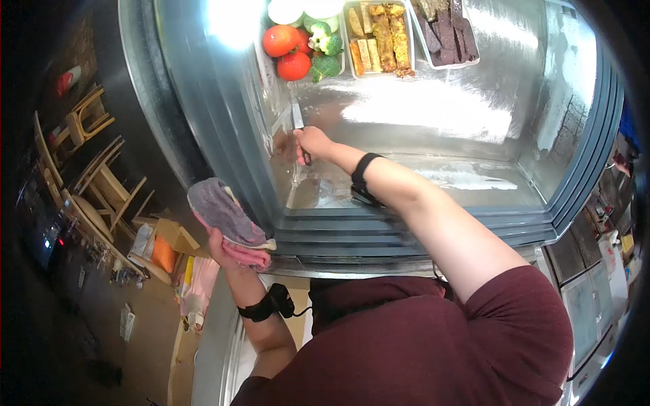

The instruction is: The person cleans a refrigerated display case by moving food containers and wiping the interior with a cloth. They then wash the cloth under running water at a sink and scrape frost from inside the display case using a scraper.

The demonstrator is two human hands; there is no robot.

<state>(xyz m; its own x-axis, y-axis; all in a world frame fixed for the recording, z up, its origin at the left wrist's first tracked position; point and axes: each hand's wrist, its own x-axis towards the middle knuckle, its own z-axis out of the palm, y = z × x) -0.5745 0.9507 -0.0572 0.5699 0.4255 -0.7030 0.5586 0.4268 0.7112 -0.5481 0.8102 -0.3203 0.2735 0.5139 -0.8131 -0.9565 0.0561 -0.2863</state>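
Inside a metal-lined case with grey ridged edges, my right hand (313,145) is closed around the dark handle of a knife or scraper (297,115). Its light blade points toward the vegetables, close to the case's left inner wall. Outside the case, at its near left corner, my left hand (218,245) holds a folded grey and pink cloth (227,213). The cloth hides most of that hand's fingers. White frost or wet residue (332,193) lies on the metal near my right hand.
At the far side of the case (420,150) are tomatoes (294,66), broccoli (326,67), a container of yellow-brown pieces (382,40) and a container of dark strips (450,37). Wooden chairs (112,186) and an open cardboard box (172,237) stand on the left.
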